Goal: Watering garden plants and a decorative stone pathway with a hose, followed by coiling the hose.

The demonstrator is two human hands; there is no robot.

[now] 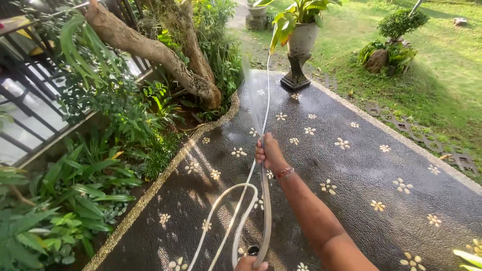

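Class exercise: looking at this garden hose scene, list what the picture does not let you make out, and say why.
Head view only:
- Left hand: cut off by the bottom edge; grip unclear.
- Hose nozzle: hidden inside the right hand.
- Water spray: motion-blurred; landing spot unclear.
- Potted plant: top cropped.

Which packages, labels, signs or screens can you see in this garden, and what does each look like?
None in view: no package, label, sign or screen.
Hose: pale, looping over the dark pebbled path with cream flower shapes, held by the right hand; the left hand shows at the bottom edge, on the hose.
Urn planter: grey, on a pedestal at the path's far end.
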